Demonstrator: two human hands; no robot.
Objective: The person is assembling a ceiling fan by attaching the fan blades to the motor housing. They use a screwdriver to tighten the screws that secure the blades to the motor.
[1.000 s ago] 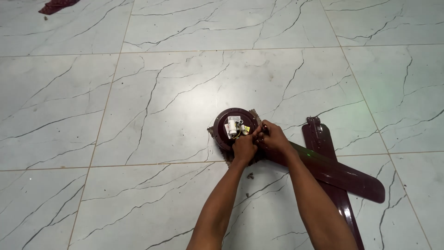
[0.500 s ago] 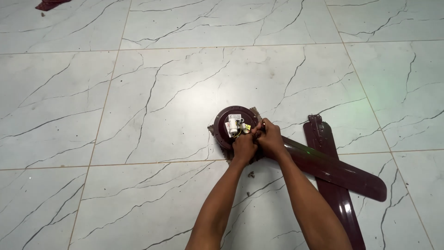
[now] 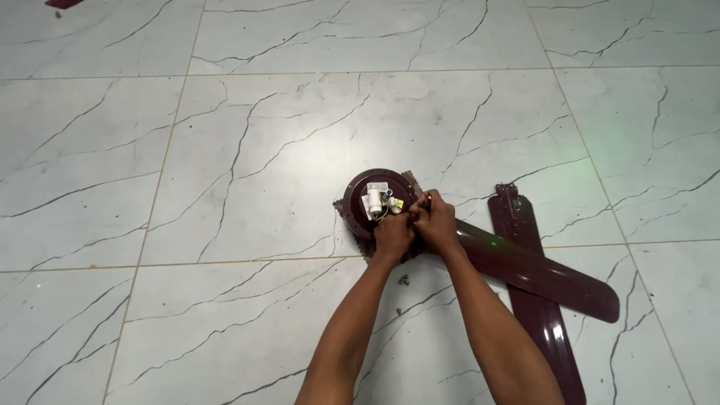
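A: Where is the motor (image 3: pixel 373 201)?
B: Centre of the frame, on the floor (image 3: pixel 225 150); two blades (image 3: pixel 540 277) lie crossed at lower right.
A: The hands?
B: Left hand (image 3: pixel 393 234) clenched on the motor's rim; right hand (image 3: pixel 433 223) clenched beside it; I cannot tell around what.

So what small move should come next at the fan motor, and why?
Probably keep the left hand bracing the maroon fan motor while the right hand works at its rim, where one blade joins: both hands are bunched there, the grip hidden.
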